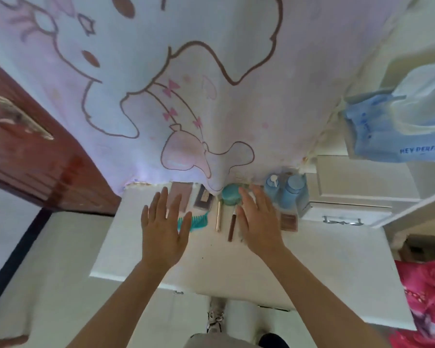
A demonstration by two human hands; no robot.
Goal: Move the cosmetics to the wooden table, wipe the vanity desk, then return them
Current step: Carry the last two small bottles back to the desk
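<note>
- Cosmetics sit in a row along the back edge of the white vanity desk (236, 267), under the hem of a cartoon-printed cloth (186, 84); from the head view I judge none has gone to the wooden table, which I cannot see.
- Left hand (165, 229) hovers flat with fingers spread, holding nothing, above a teal comb (199, 221) and a pinkish flat palette (180, 197).
- Right hand (258, 219) is likewise spread and empty, just beside a round teal jar (230, 195), partly covering what lies beneath it.
- Between the hands lie 2 slim sticks: a pale pencil (218, 216) and a brown-handled brush (232, 226). Both look light and prone to rolling; I would pinch each mid-shaft.
- 2 blue bottles (286, 194) stand at the right. I expect them heavier and smooth, so I would wrap the body, not the pump.
- Palettes look thin and stiff; lift by the edges.
</note>
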